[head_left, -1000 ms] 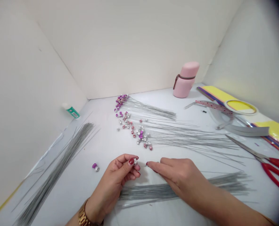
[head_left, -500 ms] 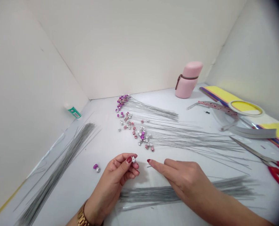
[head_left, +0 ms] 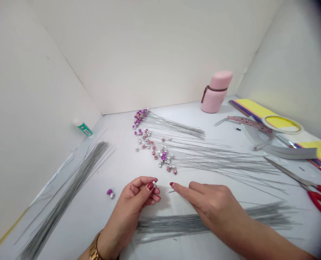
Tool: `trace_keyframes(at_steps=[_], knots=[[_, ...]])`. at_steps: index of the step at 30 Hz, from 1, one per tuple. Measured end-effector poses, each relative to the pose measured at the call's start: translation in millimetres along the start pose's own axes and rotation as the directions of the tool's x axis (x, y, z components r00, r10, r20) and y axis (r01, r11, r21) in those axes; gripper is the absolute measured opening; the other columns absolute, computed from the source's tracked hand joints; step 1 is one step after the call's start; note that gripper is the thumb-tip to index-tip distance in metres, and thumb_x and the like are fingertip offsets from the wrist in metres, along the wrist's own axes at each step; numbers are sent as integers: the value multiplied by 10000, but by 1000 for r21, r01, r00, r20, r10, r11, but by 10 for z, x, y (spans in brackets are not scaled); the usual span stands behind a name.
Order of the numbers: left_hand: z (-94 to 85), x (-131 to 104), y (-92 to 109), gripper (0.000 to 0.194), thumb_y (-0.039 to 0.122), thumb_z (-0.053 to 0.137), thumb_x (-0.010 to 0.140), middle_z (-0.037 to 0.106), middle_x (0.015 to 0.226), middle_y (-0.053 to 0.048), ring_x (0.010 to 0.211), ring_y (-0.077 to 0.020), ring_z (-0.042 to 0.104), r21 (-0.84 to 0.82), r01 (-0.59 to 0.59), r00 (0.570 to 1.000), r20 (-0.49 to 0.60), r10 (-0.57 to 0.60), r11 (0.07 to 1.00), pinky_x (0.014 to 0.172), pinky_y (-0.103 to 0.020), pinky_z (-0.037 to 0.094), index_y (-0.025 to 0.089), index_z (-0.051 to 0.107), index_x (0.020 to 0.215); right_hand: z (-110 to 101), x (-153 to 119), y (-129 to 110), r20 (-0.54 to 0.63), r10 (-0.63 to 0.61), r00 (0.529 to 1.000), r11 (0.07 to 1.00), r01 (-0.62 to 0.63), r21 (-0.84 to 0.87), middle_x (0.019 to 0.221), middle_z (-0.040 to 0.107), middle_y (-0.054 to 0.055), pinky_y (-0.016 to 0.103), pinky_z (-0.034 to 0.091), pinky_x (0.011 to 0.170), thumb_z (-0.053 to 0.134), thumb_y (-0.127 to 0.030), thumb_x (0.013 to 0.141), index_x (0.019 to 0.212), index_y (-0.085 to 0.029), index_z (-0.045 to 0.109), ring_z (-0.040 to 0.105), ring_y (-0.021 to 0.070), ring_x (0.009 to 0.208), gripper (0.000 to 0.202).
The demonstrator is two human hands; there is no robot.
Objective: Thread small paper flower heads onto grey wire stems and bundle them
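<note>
Between the thumb and index finger of my left hand (head_left: 138, 198) is a small silver bead (head_left: 154, 184), partly covered by the thumb. A thin wire runs from it toward my right hand (head_left: 212, 202), whose fingers are pinched on that wire, index finger extended. Under both hands lies a bundle of grey wires (head_left: 174, 224). Ahead of them are wires with silver, pink and purple beads (head_left: 163, 156) at their left ends. Farther back is another bunch of wires with purple beads (head_left: 141, 117). A purple and silver bead pair (head_left: 110, 193) sits left of my left hand.
A bundle of bare wires (head_left: 68, 195) lies at the left, near a glue stick (head_left: 85, 129). Red-handled scissors (head_left: 316, 195), a white tape ring (head_left: 282, 124), ribbon strips (head_left: 293, 152) and yellow sheets (head_left: 251, 108) are at the right. A pink bottle (head_left: 214, 95) stands at the back.
The silver bead has turned slightly in my left fingers and is more covered by the thumb. My right hand has barely moved.
</note>
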State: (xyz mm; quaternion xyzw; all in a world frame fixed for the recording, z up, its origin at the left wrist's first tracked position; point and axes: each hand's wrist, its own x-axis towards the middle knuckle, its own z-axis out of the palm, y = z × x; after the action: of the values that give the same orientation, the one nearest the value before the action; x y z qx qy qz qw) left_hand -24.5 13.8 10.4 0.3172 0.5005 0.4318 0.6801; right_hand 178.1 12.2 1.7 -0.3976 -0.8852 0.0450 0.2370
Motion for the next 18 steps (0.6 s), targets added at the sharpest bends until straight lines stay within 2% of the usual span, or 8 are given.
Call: trace_keyframes(at_steps=[3, 6, 10, 18], knots=[[3, 1, -22, 148, 260, 633, 725, 647, 687, -16, 623, -91, 588, 130, -59, 998, -27, 63, 990, 625, -178, 456, 155, 640, 829, 10, 3, -14, -5, 16, 1000, 1000, -16, 5, 579, 527, -30, 222, 307, 462, 364, -83, 844, 1082, -203, 553, 490, 97, 477, 327], [32, -9, -63, 143, 260, 653, 701, 659, 655, -19, 622, -111, 605, 212, -56, 998, 4, 56, 976, 620, -200, 468, 154, 640, 797, 34, 17, -43, 6, 29, 1000, 999, -29, 39, 573, 521, -32, 225, 295, 479, 380, -104, 852, 1021, -223, 567, 484, 101, 492, 279], [74, -28, -135, 161, 280, 677, 667, 656, 609, -14, 596, -121, 610, 223, 2, 999, 32, -9, 975, 600, -218, 482, 151, 637, 756, 65, 15, -72, 55, 33, 998, 997, -37, 74, 557, 522, -34, 236, 273, 481, 383, -98, 847, 837, -215, 585, 458, 106, 478, 233], [92, -58, -165, 178, 308, 660, 682, 648, 600, -18, 592, -124, 605, 258, 7, 997, 77, -28, 966, 584, -212, 473, 145, 634, 748, 60, -4, -79, 130, -15, 991, 991, -2, 131, 623, 572, -34, 238, 287, 501, 425, -106, 839, 843, -208, 563, 485, 111, 525, 171]])
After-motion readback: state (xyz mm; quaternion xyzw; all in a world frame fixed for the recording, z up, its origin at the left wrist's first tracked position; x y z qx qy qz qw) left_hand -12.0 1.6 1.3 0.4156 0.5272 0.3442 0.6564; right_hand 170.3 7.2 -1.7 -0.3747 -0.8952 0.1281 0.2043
